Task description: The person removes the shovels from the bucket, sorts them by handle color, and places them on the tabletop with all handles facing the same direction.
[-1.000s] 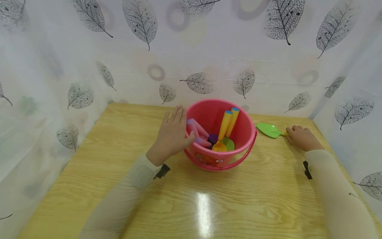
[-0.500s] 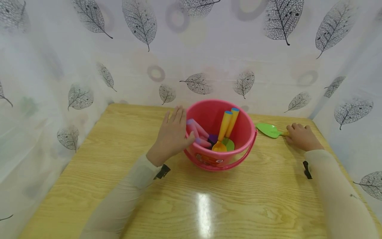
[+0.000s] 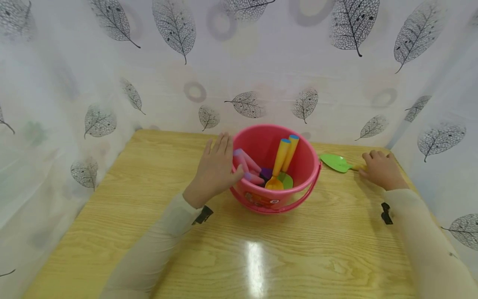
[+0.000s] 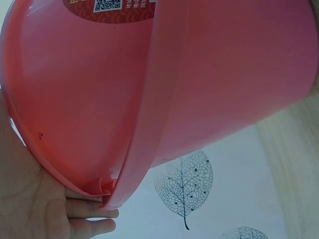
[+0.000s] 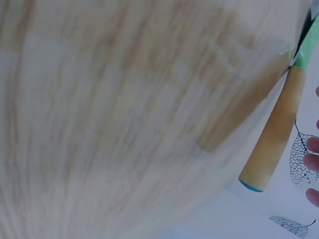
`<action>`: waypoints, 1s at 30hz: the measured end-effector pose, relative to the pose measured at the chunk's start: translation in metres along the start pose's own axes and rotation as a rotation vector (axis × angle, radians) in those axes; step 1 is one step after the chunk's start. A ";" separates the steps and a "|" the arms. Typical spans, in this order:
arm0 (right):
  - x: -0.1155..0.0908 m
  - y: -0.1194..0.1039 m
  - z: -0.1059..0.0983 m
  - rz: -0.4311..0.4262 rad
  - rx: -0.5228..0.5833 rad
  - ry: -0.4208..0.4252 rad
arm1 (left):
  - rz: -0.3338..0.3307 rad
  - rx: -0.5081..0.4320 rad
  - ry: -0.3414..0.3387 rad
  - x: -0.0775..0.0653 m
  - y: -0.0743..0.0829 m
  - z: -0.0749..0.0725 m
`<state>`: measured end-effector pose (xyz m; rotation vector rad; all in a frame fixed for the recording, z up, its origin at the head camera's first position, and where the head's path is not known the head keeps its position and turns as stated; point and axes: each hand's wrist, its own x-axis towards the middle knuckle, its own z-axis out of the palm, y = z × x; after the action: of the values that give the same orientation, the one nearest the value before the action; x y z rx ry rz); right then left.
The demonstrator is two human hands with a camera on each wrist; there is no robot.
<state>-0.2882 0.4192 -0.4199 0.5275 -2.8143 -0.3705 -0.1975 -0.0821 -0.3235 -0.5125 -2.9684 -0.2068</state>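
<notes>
A pink toy bucket [image 3: 261, 201] stands upright at the back middle of the table. My left hand [image 3: 214, 174] lies against its left rim, fingers straight; the left wrist view shows the palm along the bucket's rim [image 4: 60, 174]. At the right, a toy trowel [image 3: 337, 162] with a green blade and yellow handle lies on the table. Over the end of that handle hovers my right hand [image 3: 384, 170]. In the right wrist view the fingertips [image 5: 312, 160] are apart from the blue-capped trowel handle [image 5: 273, 129].
Inside the bucket are a yellow scoop [image 3: 275, 182], a tool with a green head [image 3: 286, 181] and pink-purple pieces [image 3: 249, 162]. The bucket's handle [image 3: 300, 200] hangs down in front. A leaf-patterned curtain [image 3: 164, 83] closes off the back and sides of the wooden table [image 3: 317, 249].
My right hand has drawn a little to the right and up, off the trowel handle, which shows more now. The left hand, bucket and trowel have stayed put.
</notes>
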 end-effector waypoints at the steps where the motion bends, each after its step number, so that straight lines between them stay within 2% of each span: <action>1: 0.000 -0.001 -0.002 0.005 0.002 0.007 | 0.000 0.000 0.001 0.000 0.000 0.000; 9: 0.001 -0.006 -0.015 0.023 0.035 0.062 | 0.002 -0.009 0.001 0.000 0.000 0.000; 18: 0.007 -0.015 -0.036 -0.014 0.041 0.271 | 0.003 0.001 0.003 0.000 -0.001 0.001; 24: 0.016 -0.026 -0.062 -0.074 0.062 0.389 | 0.002 0.005 0.001 0.000 -0.001 0.001; 30: 0.030 -0.044 -0.100 -0.186 0.064 0.484 | 0.005 0.002 0.011 0.000 -0.001 0.001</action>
<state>-0.2722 0.3483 -0.3334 0.7775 -2.3232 -0.1578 -0.1983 -0.0832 -0.3251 -0.5172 -2.9562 -0.2059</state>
